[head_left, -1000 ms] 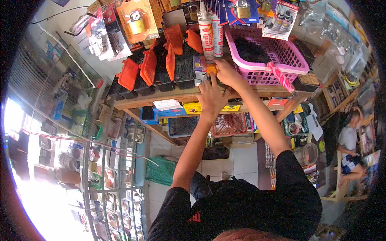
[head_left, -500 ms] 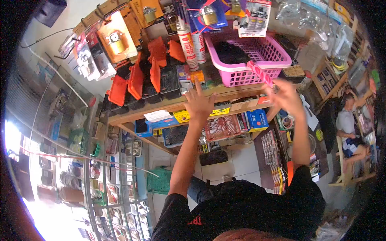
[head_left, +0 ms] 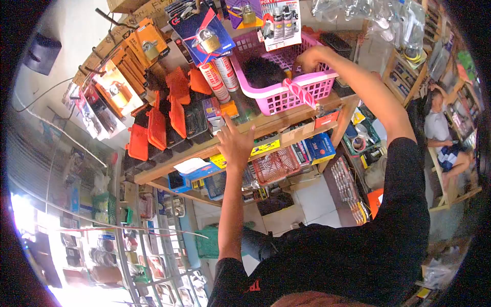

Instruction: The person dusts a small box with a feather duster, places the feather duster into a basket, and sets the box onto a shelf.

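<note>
My left hand [head_left: 236,144] rests at the front edge of the wooden shelf [head_left: 199,159] with its fingers spread, holding nothing. Its fingertips are near a small orange box [head_left: 229,109]. My right hand [head_left: 310,59] reaches over the near rim into a pink plastic basket [head_left: 280,104], and its fingers are mostly hidden there. A dark, fuzzy-looking mass [head_left: 263,71] lies inside that basket, left of the hand. Over the basket's front rim hangs a pink patterned strip [head_left: 300,94].
Black bins with orange lids [head_left: 157,128] and sealant tubes [head_left: 215,84] stand left of the basket. Carded padlocks [head_left: 208,41] and a glue pack [head_left: 281,24] hang in front. Below are a red-brown basket [head_left: 276,166] and a blue box [head_left: 318,147]. Another person [head_left: 439,128] sits at right.
My right hand has moved from in front of the pink basket, near the strip, into the basket. My left hand stays at the shelf edge. The view has shifted to the right.
</note>
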Motion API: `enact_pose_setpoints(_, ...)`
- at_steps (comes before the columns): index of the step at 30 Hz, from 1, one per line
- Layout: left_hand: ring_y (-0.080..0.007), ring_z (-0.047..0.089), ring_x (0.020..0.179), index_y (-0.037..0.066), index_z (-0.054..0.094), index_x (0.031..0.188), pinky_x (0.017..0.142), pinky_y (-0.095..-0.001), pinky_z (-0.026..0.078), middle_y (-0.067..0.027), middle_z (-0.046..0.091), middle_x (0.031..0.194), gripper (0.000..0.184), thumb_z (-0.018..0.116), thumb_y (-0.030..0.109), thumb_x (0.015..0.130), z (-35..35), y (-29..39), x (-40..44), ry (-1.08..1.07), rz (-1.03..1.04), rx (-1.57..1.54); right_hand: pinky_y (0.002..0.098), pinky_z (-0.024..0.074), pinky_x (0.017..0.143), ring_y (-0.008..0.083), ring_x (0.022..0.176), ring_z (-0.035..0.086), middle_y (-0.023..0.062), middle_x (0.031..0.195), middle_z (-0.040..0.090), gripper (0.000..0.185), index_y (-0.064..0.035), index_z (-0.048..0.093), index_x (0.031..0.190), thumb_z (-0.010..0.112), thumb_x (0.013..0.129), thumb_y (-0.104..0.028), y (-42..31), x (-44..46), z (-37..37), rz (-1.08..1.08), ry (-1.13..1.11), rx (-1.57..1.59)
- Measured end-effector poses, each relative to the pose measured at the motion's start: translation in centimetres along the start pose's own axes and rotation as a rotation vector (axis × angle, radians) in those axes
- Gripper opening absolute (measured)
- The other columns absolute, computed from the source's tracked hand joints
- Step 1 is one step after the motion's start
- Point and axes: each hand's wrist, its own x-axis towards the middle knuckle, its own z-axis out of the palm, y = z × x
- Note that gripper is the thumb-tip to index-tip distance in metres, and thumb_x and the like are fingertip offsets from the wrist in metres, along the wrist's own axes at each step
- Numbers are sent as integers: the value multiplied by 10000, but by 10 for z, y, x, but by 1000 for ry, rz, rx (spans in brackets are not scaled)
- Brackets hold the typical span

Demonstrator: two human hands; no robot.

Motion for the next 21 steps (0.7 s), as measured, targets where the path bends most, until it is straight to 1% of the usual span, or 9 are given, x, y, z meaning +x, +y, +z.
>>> enact_pose_setpoints(1, -332, 515, 880, -43, 282, 1339, 604, -454, 487, -162, 524, 904, 916, 646, 500, 697, 1, -1, 0, 17, 15, -10, 380, 518, 749, 228, 934, 605, 125, 1094, 605, 650, -106, 428, 1301, 684, 711, -203, 3, 18, 0, -2, -171, 25)
enact_pose_setpoints(3, -318, 515, 864, -67, 283, 1329, 592, -444, 484, -151, 521, 891, 923, 645, 501, 697, 2, -2, -1, 43, 42, -32, 396, 497, 801, 211, 917, 596, 83, 1106, 607, 640, -130, 442, 1295, 682, 711, -236, 29, 57, 7, 1, -198, 0)
enact_pose_setpoints(4, -313, 515, 859, -68, 285, 1328, 592, -441, 483, -147, 520, 889, 921, 643, 502, 698, 1, -2, 0, 35, 37, -25, 390, 497, 792, 204, 897, 598, 73, 1111, 607, 631, -135, 452, 1289, 680, 712, -249, 46, 79, 14, -20, -186, 13)
enact_pose_setpoints(7, -302, 515, 853, -68, 292, 1325, 593, -432, 483, -136, 519, 885, 916, 639, 505, 701, -2, 1, 2, 12, 15, 1, 392, 481, 700, 173, 785, 588, 27, 981, 644, 437, -122, 581, 1120, 646, 733, -315, 88, 126, 39, -24, 17, 23)
enact_pose_setpoints(8, -300, 516, 854, -67, 294, 1325, 596, -430, 483, -135, 519, 887, 914, 638, 507, 702, -2, 2, 2, 5, 9, 18, 395, 475, 674, 173, 767, 584, 27, 934, 649, 394, -117, 603, 1071, 638, 738, -327, 90, 124, 46, -84, 71, 82)
enact_pose_setpoints(11, -296, 518, 862, -66, 298, 1323, 600, -428, 485, -133, 519, 890, 911, 635, 509, 703, -3, 4, 2, -7, 2, 37, 375, 453, 568, 171, 639, 564, 62, 715, 626, 260, -47, 628, 884, 637, 732, -258, 21, 29, 24, -175, 143, 55)
enact_pose_setpoints(14, -295, 519, 871, -60, 297, 1325, 612, -435, 486, -133, 519, 899, 908, 632, 512, 706, -4, 3, 1, -23, -2, 37, 355, 463, 564, 185, 640, 589, 96, 706, 632, 237, -16, 633, 852, 662, 701, -196, -7, -22, 1, -195, 216, -31)
enact_pose_setpoints(16, -303, 516, 885, -55, 292, 1328, 634, -446, 484, -139, 519, 915, 906, 636, 507, 706, -5, 4, 1, -32, -10, 32, 362, 484, 615, 214, 710, 619, 124, 755, 651, 283, -23, 649, 870, 700, 672, -217, -10, -45, -10, -203, 218, 2)
enact_pose_setpoints(21, -348, 496, 931, -29, 285, 1333, 734, -474, 454, -167, 510, 963, 867, 672, 434, 711, -15, 6, -3, -55, -25, -29, 345, 455, 593, 199, 638, 593, 115, 689, 628, 217, 2, 614, 802, 697, 684, -159, -2, -99, -14, -385, 469, 125)
